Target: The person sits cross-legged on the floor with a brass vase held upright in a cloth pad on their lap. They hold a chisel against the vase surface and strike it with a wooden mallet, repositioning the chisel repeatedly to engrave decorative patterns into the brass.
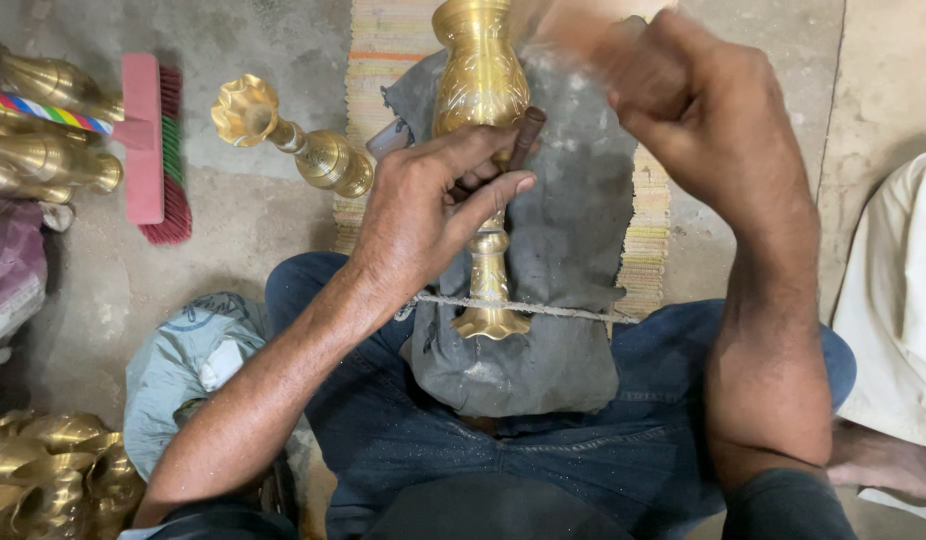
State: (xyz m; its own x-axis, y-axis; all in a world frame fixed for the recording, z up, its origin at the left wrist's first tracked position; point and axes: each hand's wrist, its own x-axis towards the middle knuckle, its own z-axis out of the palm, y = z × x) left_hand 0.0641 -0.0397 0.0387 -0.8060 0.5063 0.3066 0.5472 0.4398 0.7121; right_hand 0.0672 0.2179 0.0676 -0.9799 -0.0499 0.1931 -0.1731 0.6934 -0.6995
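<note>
A tall engraved brass vase [480, 80] lies lengthwise on a dark grey cloth pad [568, 230] across my lap, its flared foot [491, 322] toward me. A thin cord [543, 308] runs across the pad near the foot. My left hand [433, 200] rests on the vase's narrow stem and pinches a short dark metal punch [526, 135] upright against the brass. My right hand [683, 90] is raised above the vase's upper right, fist closed and motion-blurred; what it grips is hidden.
A second brass vase [293, 140] lies on the concrete floor at upper left, beside a pink brush with red bristles [148, 140]. More brass pieces sit at far left [43, 130] and bottom left [53, 470]. A striped mat [388, 40] underlies the pad. Another person's pale clothing [903, 300] is at right.
</note>
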